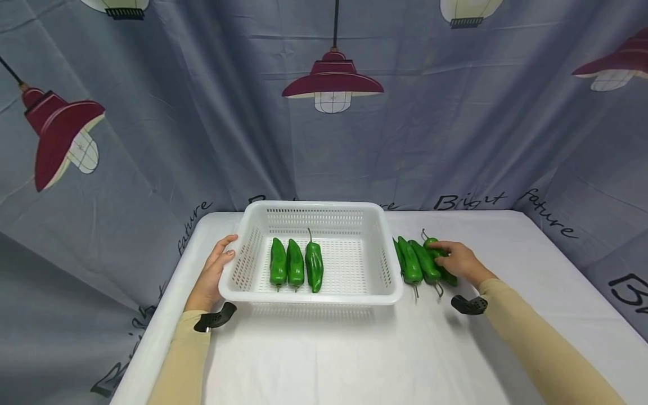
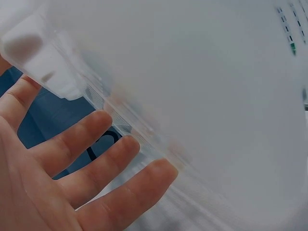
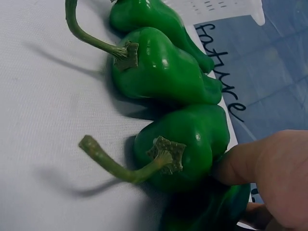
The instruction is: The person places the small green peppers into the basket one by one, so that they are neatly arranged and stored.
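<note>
In the head view, a white perforated plastic basket holds three green peppers standing side by side in its left half. My left hand is at the basket's left side; the left wrist view shows its fingers spread and nearly straight along the wall. To the right of the basket, several green peppers lie in a row on the table. Over the rightmost green pepper is my right hand, pinching it between thumb and fingers. Part of that pepper is hidden by the hand and shade.
A white cloth covers the table. Behind it and along both sides hangs a grey-blue curtain printed with red lamps and lettering. Black wrist straps sit on both forearms.
</note>
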The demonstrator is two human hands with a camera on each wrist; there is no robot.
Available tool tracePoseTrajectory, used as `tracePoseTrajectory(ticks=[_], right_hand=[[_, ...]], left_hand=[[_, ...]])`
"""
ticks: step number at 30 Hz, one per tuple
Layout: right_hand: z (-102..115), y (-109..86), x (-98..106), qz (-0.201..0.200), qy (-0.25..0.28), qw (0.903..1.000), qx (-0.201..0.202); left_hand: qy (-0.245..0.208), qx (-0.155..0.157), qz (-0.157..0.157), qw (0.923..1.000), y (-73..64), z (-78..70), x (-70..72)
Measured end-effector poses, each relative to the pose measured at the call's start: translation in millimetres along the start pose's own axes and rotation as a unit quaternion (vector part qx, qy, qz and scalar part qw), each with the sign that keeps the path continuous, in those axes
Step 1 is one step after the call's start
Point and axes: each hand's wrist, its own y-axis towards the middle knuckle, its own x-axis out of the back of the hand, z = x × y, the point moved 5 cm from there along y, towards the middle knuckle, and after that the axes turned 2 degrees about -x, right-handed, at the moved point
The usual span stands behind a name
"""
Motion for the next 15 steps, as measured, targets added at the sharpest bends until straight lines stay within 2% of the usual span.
tracePoseTrajectory(ticks=[8, 15], right_hand=[[-0.8, 5.1, -1.2, 0.009, 0.011, 0.9999, -0.003], [-8.5, -1.6, -0.6, 0.019, 0.104, 0.994, -0.029]], left_hand=[[0.0, 0.002, -0.003, 1.0, -0.4, 1.0, 0.2], [-0.004, 0.001, 0.0, 1.0, -0.8, 0.0, -0.5]])
